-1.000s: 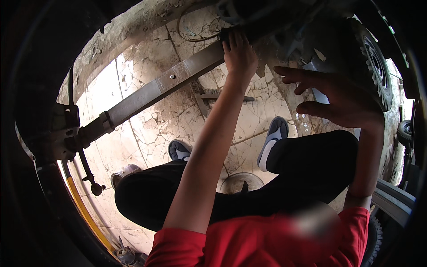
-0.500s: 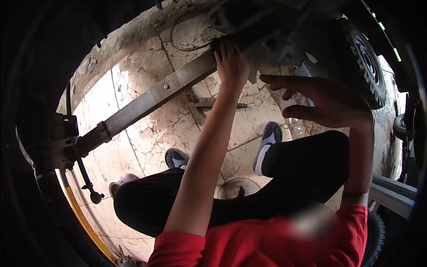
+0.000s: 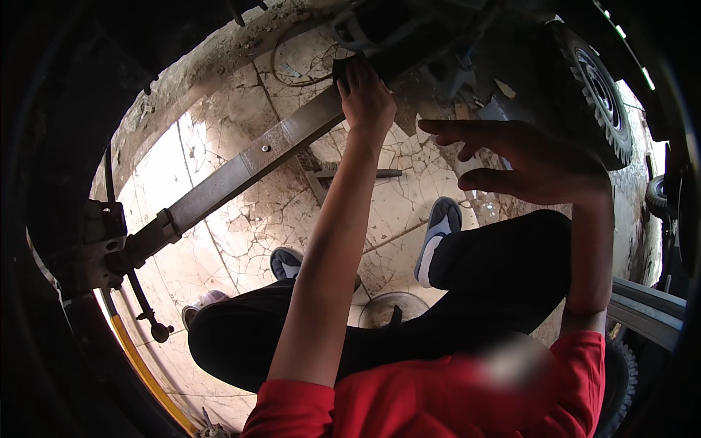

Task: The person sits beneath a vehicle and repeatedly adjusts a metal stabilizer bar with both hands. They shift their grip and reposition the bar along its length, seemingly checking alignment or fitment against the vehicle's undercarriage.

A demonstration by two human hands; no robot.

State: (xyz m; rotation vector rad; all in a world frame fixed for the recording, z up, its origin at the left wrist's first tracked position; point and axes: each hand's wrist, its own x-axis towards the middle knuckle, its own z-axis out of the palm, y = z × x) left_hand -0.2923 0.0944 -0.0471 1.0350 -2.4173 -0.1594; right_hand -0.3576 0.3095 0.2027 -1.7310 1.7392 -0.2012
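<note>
So the left hand was up on the long metal bar, fingers laid over a dark pad of some sort, couldn't tell if it was cloth or something stiffer. The fingertips were partly hidden, so no idea how tight the hold was. The bar slanted from a dark bracket at lower left up into the shadows. The right hand hung in the air, fingers and thumb wide apart, nothing visible in it, well apart from the bar.

What I'd have worried about: only 1 hand was on the metal, at a long reach, so a slick patch could've let the fingers slip and scrape an edge. The shiny round stud could've snagged the pad or a knuckle if the hand came down that far. Poor light up top made sharp bits easy to miss. Plus a round pan sat close by the legs, so a careless knee shift might've tipped it.
</note>
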